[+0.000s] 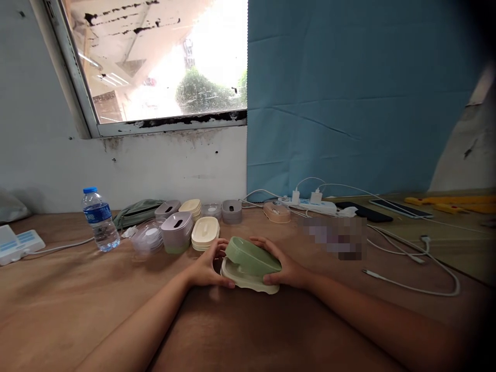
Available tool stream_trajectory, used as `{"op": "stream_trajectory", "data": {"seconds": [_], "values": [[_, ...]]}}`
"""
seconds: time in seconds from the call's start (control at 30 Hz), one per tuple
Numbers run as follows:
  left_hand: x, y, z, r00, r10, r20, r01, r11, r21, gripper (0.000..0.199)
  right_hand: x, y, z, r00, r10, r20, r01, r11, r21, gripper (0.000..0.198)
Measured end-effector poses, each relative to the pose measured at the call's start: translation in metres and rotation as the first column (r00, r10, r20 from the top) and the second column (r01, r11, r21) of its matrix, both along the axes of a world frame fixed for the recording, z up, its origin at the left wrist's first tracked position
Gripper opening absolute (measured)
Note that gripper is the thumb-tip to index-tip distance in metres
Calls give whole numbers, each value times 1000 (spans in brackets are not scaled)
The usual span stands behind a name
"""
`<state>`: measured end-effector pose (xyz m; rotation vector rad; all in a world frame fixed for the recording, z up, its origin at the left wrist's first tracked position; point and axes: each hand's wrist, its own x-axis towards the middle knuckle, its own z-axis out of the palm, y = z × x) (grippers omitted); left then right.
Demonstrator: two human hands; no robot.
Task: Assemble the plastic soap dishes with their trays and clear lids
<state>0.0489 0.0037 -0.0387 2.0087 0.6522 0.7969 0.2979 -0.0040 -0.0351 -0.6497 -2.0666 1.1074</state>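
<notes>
A green plastic container [251, 256] is tilted over a cream plastic lid [250, 282] in front of me, its right end lower and touching or close to the lid. My left hand [207, 266] curls around the left end of the lid, thumb along its near rim. At the other end my right hand [287, 268] grips the green container, its thumb low by the lid's edge. Fingers behind the pieces are partly hidden. Just beyond my left hand stands a stack of cream lids [205, 231], beside a lilac container [177, 231] with a dark slot.
Clear plastic lids [148, 236] and a water bottle [99, 219] stand to the left. Behind are a grey container [231, 212] and a peach-coloured case [277, 212]. A power strip [327, 205] with chargers and white cables [411, 293] spreads across the right side, near phones [401, 208].
</notes>
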Motion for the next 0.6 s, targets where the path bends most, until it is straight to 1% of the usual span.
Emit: {"op": "stream_trajectory", "data": {"seconds": [0.13,0.2,0.23,0.3,0.37,0.4,0.47,0.53,0.6], "values": [[0,-1,-1,999,16,-30,-15,1000,25,92,1,5,-1,998,-8,-67,3,997,-76,86],[0,-1,-1,999,7,-46,-5,999,48,94,2,6,-2,993,-27,-111,15,994,-106,84],[-1,-2,0,998,9,-69,-4,997,74,93,2,7,-2,989,-54,-137,37,992,-122,80],[-1,-4,3,989,38,-141,-14,986,168,87,3,9,-4,970,-156,-186,125,977,-172,69],[-1,-7,8,971,80,-225,-6,949,315,75,4,12,-5,936,-261,-236,198,945,-261,54],[0,-9,11,960,99,-262,13,919,393,67,4,14,-6,917,-295,-267,205,925,-319,48],[1,-10,14,936,131,-328,65,850,523,53,4,18,-5,873,-340,-350,176,888,-426,42],[3,-10,15,910,155,-384,116,795,596,44,5,22,-5,828,-378,-414,145,857,-495,42],[4,-10,15,887,177,-426,150,763,629,43,5,25,-5,820,-400,-410,156,845,-511,45]]}}
